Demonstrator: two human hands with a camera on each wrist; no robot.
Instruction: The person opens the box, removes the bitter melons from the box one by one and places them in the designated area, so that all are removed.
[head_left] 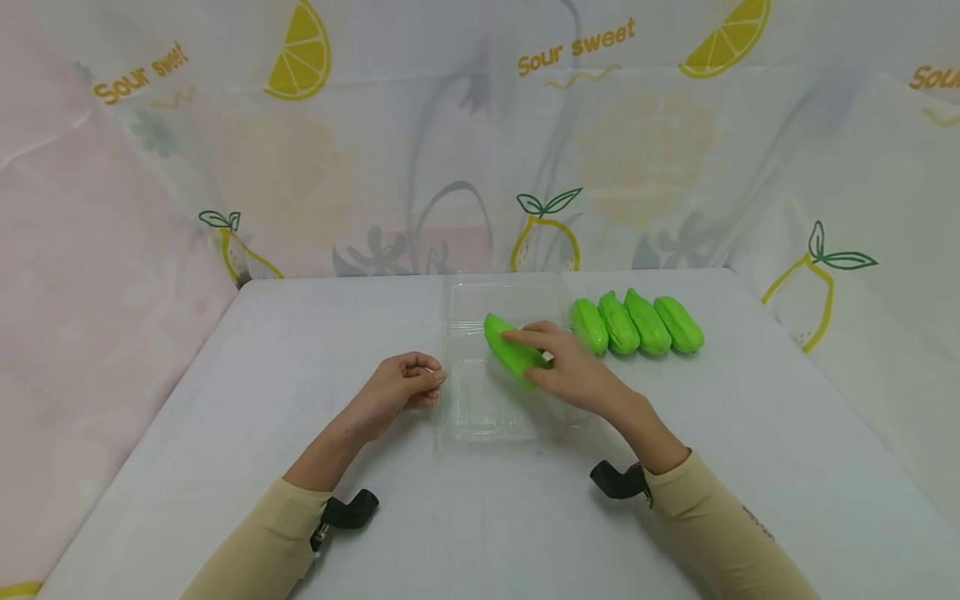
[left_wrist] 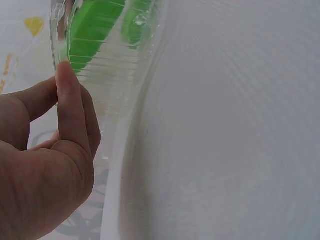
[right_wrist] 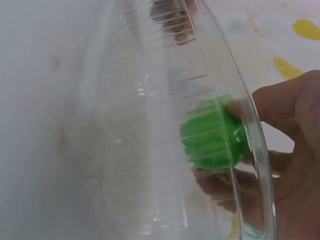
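A clear plastic container [head_left: 487,425] with its lid folded back lies in the middle of the table. My left hand [head_left: 408,383] pinches its left rim between thumb and fingertips, as the left wrist view shows. Over the container, my right hand [head_left: 566,367] grips a bright green, elongated toy vegetable [head_left: 510,348], thumb on one side and fingers on the other. It tilts, one end toward the far left. In the right wrist view the green toy vegetable [right_wrist: 212,135] shows through the ridged clear wall, with the fingers reaching past the rim.
Several similar green toy vegetables [head_left: 648,325] lie side by side right of the container. White cloth covers the table [head_left: 315,325], and a printed lemon curtain [head_left: 360,167] hangs behind it. Black wrist devices [head_left: 352,510] are worn at both beige sleeves.
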